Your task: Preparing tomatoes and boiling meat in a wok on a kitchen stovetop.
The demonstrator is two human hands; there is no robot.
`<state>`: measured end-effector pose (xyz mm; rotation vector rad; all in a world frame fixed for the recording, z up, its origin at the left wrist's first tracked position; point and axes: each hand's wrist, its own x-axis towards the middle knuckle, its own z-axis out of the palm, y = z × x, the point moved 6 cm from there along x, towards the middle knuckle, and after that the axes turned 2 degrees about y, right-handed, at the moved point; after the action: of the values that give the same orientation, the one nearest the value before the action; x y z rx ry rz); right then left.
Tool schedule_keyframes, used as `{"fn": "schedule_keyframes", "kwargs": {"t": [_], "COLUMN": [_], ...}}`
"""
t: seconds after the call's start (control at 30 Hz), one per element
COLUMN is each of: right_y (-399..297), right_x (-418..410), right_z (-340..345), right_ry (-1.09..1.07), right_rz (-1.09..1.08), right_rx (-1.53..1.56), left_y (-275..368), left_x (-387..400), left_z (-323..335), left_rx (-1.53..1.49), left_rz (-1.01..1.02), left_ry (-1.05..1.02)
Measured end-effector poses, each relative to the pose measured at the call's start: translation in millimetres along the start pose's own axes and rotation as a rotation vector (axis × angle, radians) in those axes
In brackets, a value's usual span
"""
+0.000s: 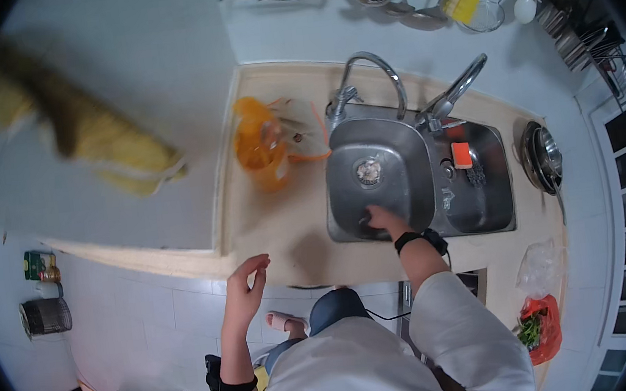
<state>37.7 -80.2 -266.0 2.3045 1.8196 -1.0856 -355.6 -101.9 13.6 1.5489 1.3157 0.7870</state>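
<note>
My right hand (385, 218) reaches down into the larger, left basin of a stainless-steel double sink (341, 192), close to its front wall. Its fingertips are near a small dark spot (363, 220); whether they hold anything is too small to tell. Pale scraps (369, 171) lie over that basin's drain. My left hand (249, 276) hovers by the counter's front edge, fingers bent, thumb apart, with nothing in it. In the smaller right basin are an orange sponge (461, 155) and a grey scouring pad (476, 175).
Two chrome faucets, a curved one (373, 57) and another (456, 86), rise behind the sink. An orange translucent plastic bag (262, 149) stands left on the counter. Stacked metal pans (540, 154) and a red bag (547, 325) with greens are right. Yellow cloth (113, 142) hangs upper left.
</note>
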Motion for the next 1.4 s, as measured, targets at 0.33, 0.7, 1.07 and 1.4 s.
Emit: {"fn": "schedule_keyframes", "kwargs": {"t": [0.33, 0.7, 1.07, 1.4], "right_y": [16.1, 18.4, -6.7, -54.7], "right_x": [67.5, 96.6, 94.4, 42.0], "right_z": [-66.8, -114.5, -69.6, -126.7], "right_ry": [0.257, 0.72, 0.556, 0.467], "right_rz": [-0.042, -0.148, 0.062, 0.13], "right_rx": [0.321, 0.026, 0.14, 0.153], "left_y": [28.1, 27.5, 33.4, -8.1], "left_x": [66.4, 98.4, 111.8, 127.6], "left_z": [115.0, 159.6, 174.9, 173.6], "left_rx": [-0.071, -0.05, -0.047, 0.028], "left_rz": [-0.118, -0.159, -0.196, -0.165], "left_ry": [-0.206, -0.27, -0.306, -0.353]}}
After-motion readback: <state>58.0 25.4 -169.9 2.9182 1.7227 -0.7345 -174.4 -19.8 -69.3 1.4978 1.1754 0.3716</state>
